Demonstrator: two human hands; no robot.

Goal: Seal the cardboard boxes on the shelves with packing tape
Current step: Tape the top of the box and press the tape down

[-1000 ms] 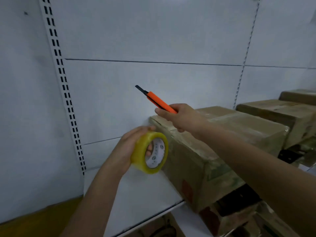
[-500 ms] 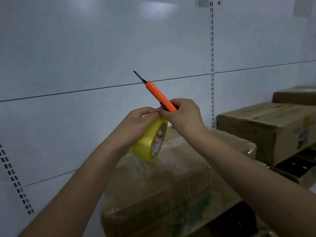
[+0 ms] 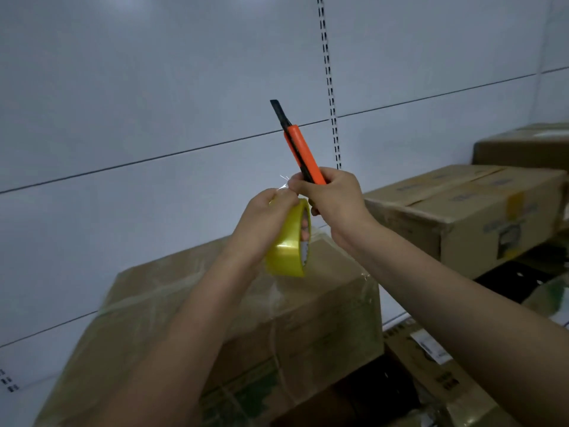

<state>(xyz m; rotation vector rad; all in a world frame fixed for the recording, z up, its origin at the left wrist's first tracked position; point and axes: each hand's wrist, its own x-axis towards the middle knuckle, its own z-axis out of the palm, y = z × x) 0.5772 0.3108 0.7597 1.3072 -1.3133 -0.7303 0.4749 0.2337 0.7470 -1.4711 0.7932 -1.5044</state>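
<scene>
A: We note the left hand (image 3: 261,220) curled round the yellow packing tape roll (image 3: 289,245), held above the taped cardboard box (image 3: 246,303) on the shelf.

B: We log the right hand (image 3: 332,201): its grip closes on the orange utility knife (image 3: 303,154), blade up, fingertips pinching the loose tape end.

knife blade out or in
Out: a dark blade sticks up past the orange knife handle held in the right hand.
</scene>
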